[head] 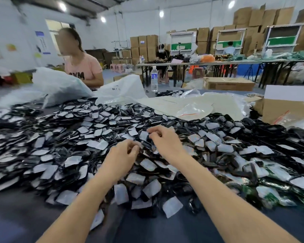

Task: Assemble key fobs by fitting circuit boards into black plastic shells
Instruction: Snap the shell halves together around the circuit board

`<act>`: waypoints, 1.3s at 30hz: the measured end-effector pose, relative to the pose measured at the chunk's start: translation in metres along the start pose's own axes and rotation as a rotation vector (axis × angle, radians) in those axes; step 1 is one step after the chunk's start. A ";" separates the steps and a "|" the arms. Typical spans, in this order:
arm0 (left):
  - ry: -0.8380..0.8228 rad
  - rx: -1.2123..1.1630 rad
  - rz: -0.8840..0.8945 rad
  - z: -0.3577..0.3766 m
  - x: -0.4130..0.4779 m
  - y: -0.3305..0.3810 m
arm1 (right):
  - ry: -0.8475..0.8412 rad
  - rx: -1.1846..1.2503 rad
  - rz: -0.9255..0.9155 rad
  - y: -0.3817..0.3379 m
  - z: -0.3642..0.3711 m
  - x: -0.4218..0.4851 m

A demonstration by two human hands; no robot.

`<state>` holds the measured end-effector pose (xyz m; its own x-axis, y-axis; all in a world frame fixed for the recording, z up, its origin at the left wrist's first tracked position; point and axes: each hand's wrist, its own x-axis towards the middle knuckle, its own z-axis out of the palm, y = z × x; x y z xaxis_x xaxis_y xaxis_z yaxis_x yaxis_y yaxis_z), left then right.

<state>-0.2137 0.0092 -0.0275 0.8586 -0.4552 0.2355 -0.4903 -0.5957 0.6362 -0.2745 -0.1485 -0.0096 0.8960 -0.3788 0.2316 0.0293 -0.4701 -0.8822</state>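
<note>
Head view: above the pile (77,146), the right hand (165,140) pinches a black shell (146,145) at its 8 o'clock, seemingly steadying it for a board; the left hand (124,156) curls beside it, grip too blurred to tell

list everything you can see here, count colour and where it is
key fob parts: too many to count, black and silvery, heaped across the table
circuit boards: several, green, pile's near right edge
plastic bags: at least two, whitish, behind the pile
water bottle: one, clear, behind the bags
cardboard box: one, brown, table's right edge
person: one, pink shirt, across the table at left
stacked cartons: many, brown, back wall
hands: two, bare, over the pile's middle; left hand and right hand curl at a black shell, grip too blurred to tell
</note>
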 end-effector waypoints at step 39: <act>0.259 0.254 -0.230 -0.053 0.120 -0.094 | 0.013 -0.031 0.004 0.004 0.022 0.057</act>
<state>-0.0565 0.0460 -0.0204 0.9431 -0.1299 0.3060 -0.2754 -0.8209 0.5003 -0.2138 -0.1539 -0.0091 0.8901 -0.3910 0.2340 0.0123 -0.4928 -0.8701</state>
